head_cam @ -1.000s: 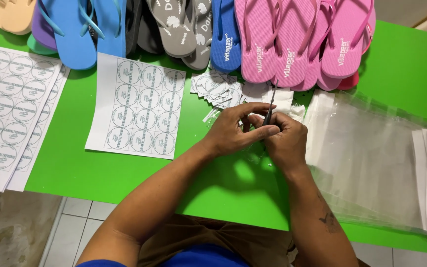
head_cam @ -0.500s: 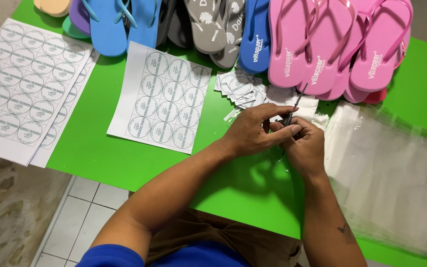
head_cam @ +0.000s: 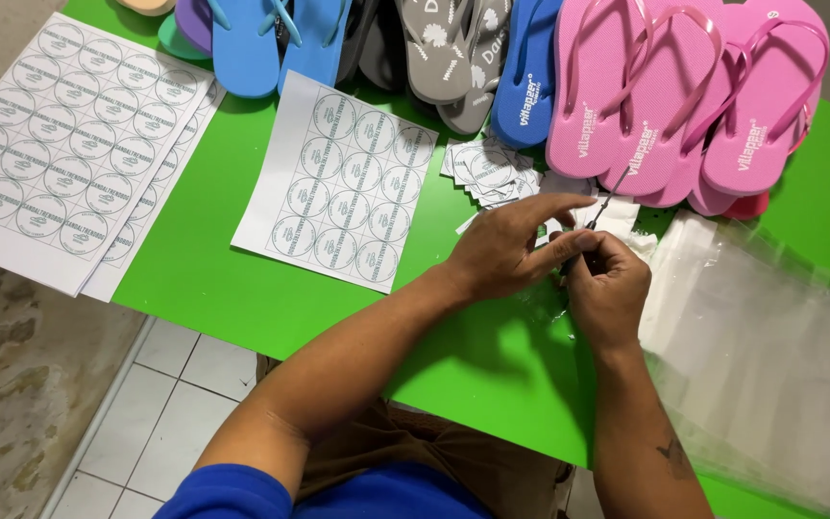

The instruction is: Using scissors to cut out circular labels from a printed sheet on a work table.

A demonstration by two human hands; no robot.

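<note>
My right hand (head_cam: 609,288): it is curled shut around a thin dark tool (head_cam: 605,208). The tool pokes up and away from my fist, toward the pink flip-flops (head_cam: 670,106).

My left hand (head_cam: 506,252): it is mostly open. My pointer finger is stretched out flat, and my thumb reaches over to touch my right hand by the tool. I cannot tell if a small thing is pinched there, because my fingers hide that spot.

How to do this step well: I think I should keep both hands close together and low over the green table (head_cam: 242,279). I should hold the tool steady and move it slowly, so the tip does not slip.

Where the tool is: its bottom is hidden in my right fist. Its tip is just past my left fingertips, over some white scraps (head_cam: 617,219).

Cut round labels (head_cam: 487,168): a little pile, just past my left hand.

Sheet of round labels (head_cam: 343,187): flat on the table, off to the left of my left hand, not touching it.

Clear plastic bags (head_cam: 761,336): just to the right of my right hand.

More label sheets (head_cam: 50,144): far to the left, well apart from both hands.
</note>
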